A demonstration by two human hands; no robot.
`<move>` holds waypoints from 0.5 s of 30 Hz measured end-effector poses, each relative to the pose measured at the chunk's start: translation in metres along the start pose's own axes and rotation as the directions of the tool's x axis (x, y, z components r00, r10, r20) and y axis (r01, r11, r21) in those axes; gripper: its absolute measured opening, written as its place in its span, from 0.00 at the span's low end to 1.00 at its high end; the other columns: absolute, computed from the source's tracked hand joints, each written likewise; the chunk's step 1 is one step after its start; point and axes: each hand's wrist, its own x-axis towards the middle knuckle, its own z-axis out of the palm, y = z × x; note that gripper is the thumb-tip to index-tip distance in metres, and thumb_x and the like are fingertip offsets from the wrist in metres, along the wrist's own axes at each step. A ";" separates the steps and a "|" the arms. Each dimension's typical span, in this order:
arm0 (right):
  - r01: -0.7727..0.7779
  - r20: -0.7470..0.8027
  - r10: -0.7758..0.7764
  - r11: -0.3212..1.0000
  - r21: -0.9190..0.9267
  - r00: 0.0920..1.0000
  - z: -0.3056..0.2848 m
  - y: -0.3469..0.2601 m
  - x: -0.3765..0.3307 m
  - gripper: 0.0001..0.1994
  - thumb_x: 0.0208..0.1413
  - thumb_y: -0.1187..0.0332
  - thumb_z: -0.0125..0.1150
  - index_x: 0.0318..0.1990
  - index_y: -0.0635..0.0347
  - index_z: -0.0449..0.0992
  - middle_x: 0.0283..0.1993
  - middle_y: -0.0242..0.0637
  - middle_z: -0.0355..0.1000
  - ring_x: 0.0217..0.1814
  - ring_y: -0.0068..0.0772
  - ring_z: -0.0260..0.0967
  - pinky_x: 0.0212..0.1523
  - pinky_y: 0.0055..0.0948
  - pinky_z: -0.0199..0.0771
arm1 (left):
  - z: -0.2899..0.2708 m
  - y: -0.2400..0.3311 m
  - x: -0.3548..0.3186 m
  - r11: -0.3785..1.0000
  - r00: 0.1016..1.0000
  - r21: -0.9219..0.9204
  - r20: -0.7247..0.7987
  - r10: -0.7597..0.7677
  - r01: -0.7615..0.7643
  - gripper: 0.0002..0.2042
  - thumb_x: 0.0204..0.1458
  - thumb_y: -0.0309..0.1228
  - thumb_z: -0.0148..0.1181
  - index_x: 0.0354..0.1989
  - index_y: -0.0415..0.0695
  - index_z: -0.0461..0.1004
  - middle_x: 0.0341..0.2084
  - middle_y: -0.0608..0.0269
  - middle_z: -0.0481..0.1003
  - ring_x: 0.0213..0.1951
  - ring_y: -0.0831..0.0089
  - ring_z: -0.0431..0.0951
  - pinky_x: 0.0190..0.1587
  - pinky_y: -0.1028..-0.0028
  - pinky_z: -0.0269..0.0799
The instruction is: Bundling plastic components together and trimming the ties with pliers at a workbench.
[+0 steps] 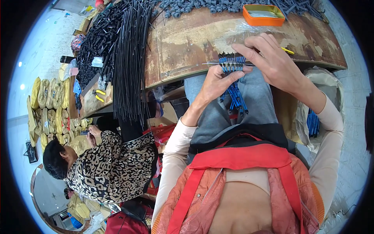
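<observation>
My left hand (216, 85) is closed around a bundle of slim blue-and-black rod-like pieces (236, 99), above my lap at the table's front edge. Their lower ends fan out below the hand, and their upper ends stick up past the fingers. Across the upper part of the bundle lies a thin straight strip or rod (212, 63), its kind too fine to make out. My right hand (272, 64) is raised just right of the bundle, fingers bent and thumb toward the index finger. Whatever those fingers pinch is too small to see.
An orange tin (263, 21) holding thin pale pieces stands on the worn wooden table (183, 43). Grey fittings (206, 4) and black rods (132, 66) are heaped beyond and left. Yellow-handled pliers (100, 95) lie near a co-worker (109, 167). At right, a lined bin (325, 84) contains blue pieces.
</observation>
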 end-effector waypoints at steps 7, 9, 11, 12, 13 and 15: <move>-0.157 0.054 0.151 0.975 0.154 0.987 -0.003 -0.003 -0.006 0.26 0.48 0.86 0.52 0.57 0.63 0.72 0.46 0.45 0.64 0.49 0.44 0.66 0.51 0.36 0.68 | 0.008 0.000 0.001 0.998 0.997 -0.060 -0.065 0.029 -0.033 0.09 0.59 0.23 0.57 0.47 0.38 0.79 0.43 0.61 0.81 0.47 0.76 0.78 0.52 0.75 0.72; -0.158 0.054 0.152 0.979 0.131 0.987 -0.004 -0.005 -0.005 0.25 0.48 0.86 0.52 0.57 0.63 0.72 0.46 0.45 0.64 0.49 0.44 0.66 0.51 0.36 0.69 | 0.008 0.003 0.002 0.999 0.997 -0.039 -0.071 0.034 -0.037 0.09 0.59 0.23 0.57 0.47 0.38 0.79 0.43 0.62 0.81 0.47 0.77 0.78 0.51 0.75 0.72; -0.157 0.052 0.152 0.982 0.109 0.987 -0.005 -0.007 -0.005 0.25 0.48 0.86 0.52 0.57 0.63 0.72 0.46 0.45 0.64 0.49 0.44 0.66 0.51 0.36 0.69 | 0.009 0.004 0.002 0.999 0.996 -0.017 -0.078 0.040 -0.041 0.09 0.59 0.23 0.57 0.47 0.38 0.79 0.43 0.62 0.81 0.47 0.77 0.78 0.51 0.75 0.72; -0.158 0.058 0.153 0.983 0.090 0.986 -0.006 -0.008 -0.004 0.25 0.48 0.86 0.52 0.57 0.63 0.72 0.46 0.45 0.64 0.49 0.44 0.66 0.50 0.36 0.69 | 0.009 0.004 0.002 0.999 0.996 -0.019 -0.075 0.049 -0.051 0.09 0.59 0.23 0.58 0.47 0.38 0.79 0.43 0.62 0.81 0.47 0.77 0.78 0.51 0.76 0.72; -0.159 0.064 0.155 0.985 0.070 0.986 -0.006 -0.008 -0.004 0.26 0.48 0.86 0.52 0.57 0.63 0.72 0.47 0.45 0.64 0.48 0.44 0.66 0.50 0.36 0.69 | 0.009 0.004 0.002 0.998 0.996 -0.020 -0.072 0.059 -0.060 0.09 0.59 0.23 0.58 0.47 0.38 0.79 0.42 0.62 0.81 0.47 0.77 0.78 0.51 0.76 0.72; -0.148 0.044 0.145 0.985 0.084 0.989 -0.004 -0.009 -0.004 0.26 0.48 0.86 0.52 0.57 0.63 0.72 0.46 0.45 0.64 0.48 0.44 0.66 0.50 0.36 0.69 | 0.009 0.005 0.001 0.998 0.996 -0.019 -0.078 0.051 -0.053 0.09 0.59 0.23 0.58 0.47 0.38 0.79 0.42 0.62 0.81 0.47 0.77 0.77 0.51 0.76 0.72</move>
